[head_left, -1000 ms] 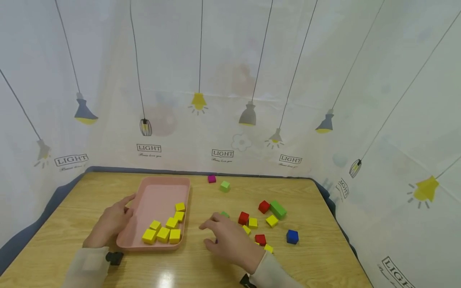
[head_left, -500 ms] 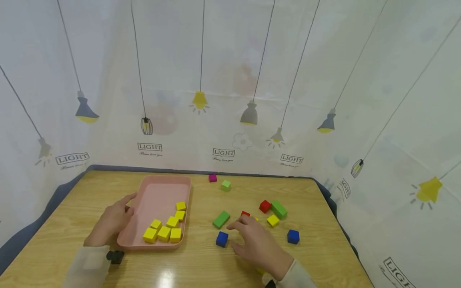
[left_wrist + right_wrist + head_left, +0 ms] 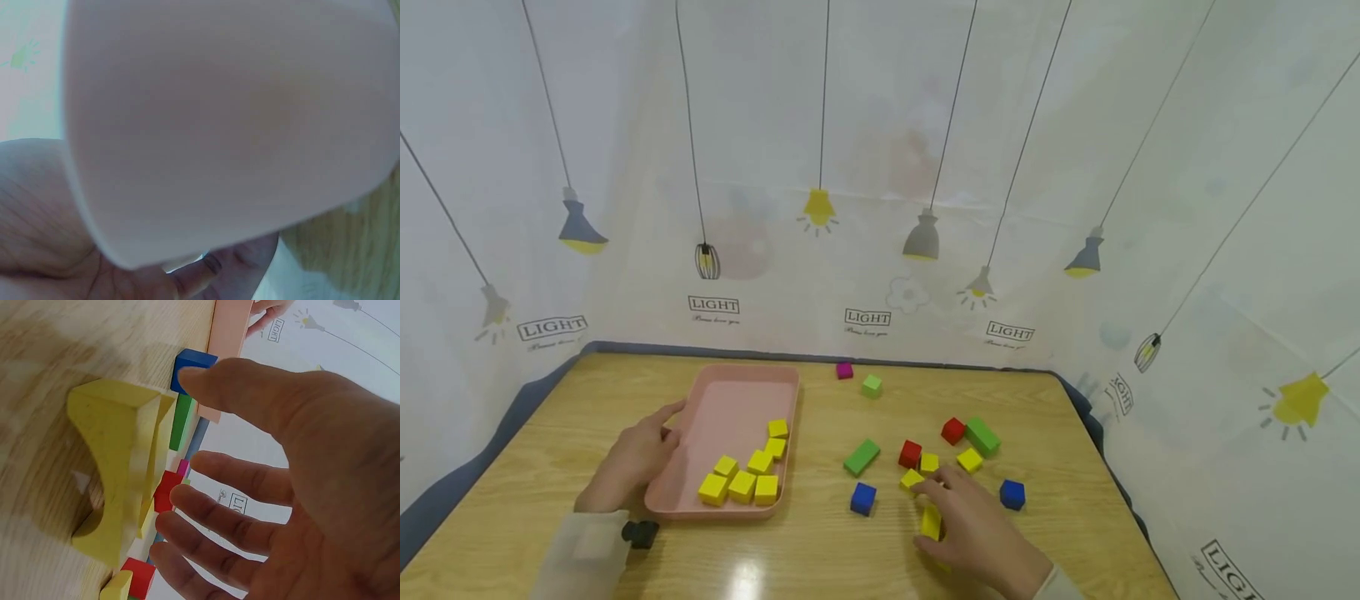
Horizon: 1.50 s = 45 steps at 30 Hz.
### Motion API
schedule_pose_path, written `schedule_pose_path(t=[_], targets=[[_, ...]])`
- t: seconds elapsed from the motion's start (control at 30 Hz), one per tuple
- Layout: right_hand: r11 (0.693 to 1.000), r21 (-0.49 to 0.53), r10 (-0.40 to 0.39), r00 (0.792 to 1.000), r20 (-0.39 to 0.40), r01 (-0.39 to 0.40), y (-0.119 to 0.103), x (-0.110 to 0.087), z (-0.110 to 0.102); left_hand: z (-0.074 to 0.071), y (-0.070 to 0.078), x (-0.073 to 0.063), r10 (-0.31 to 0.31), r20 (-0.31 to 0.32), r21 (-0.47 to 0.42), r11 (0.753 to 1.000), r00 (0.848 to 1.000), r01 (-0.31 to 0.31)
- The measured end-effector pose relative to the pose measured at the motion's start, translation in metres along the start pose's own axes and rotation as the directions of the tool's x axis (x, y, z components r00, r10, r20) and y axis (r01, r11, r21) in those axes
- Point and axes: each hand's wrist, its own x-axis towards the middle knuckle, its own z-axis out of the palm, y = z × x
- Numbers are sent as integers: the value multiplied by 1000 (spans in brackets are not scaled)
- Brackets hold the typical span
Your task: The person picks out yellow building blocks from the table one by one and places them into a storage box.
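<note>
My left hand (image 3: 632,458) holds the left rim of a pink tray (image 3: 730,404), which has several yellow blocks (image 3: 742,486) near its front and right side. The tray wall (image 3: 219,137) fills most of the left wrist view and hides part of that hand. Over the loose blocks on the right, my right hand (image 3: 977,529) hovers with thumb and fingers spread. A yellow arch block (image 3: 122,481) stands on edge in front of its palm in the right wrist view, apart from the fingers. Another yellow piece (image 3: 161,437) is directly behind the arch.
Around the right hand lie red blocks (image 3: 910,454), blue cubes (image 3: 863,498), a green oblong block (image 3: 861,457) and more yellow blocks (image 3: 970,460). Farther back are a magenta block (image 3: 845,371) and a light green cube (image 3: 872,385). A printed curtain (image 3: 775,283) borders the wooden table (image 3: 820,567).
My right hand has moved right and toward me, from beside the tray to the yellow blocks, uncovering the blue cube and green oblong block. The left hand stays at the tray.
</note>
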Motion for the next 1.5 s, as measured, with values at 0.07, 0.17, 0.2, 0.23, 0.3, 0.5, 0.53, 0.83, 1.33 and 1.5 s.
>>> schedule_pose_path(t=[0.07,0.17,0.2,0.23,0.3,0.5,0.53,0.83,1.33,1.5], targets=[[1000,-7,14,1000,14,-14,2,-2,1,0,0,-1,-2,3,-4,1000,1000,2],[999,-6,32,999,38,-32,4,-4,3,-2,0,-2,18,-9,9,1000,1000,-18],[999,1,35,998,46,-35,5,-4,4,-3,-1,-3,34,-18,17,999,999,-34],[999,2,35,998,51,-35,5,-5,4,-3,-1,-3,45,-23,22,999,999,-44],[999,2,39,997,61,-40,6,-6,5,-4,-2,-2,70,-35,39,997,997,-68],[998,-37,54,997,60,-52,6,-6,5,-3,-2,1,61,-29,25,998,998,-61],[998,-47,53,997,57,-50,6,-6,5,-3,-2,1,61,-30,24,998,998,-60],[996,-86,17,1000,15,-16,6,-4,6,-1,-3,2,56,-30,26,998,998,-55],[998,56,-41,999,-23,42,-3,2,2,-1,-3,0,36,-21,16,999,999,-36],[994,67,-78,995,-54,82,-11,5,1,-1,-4,-1,54,-16,12,998,998,-54]])
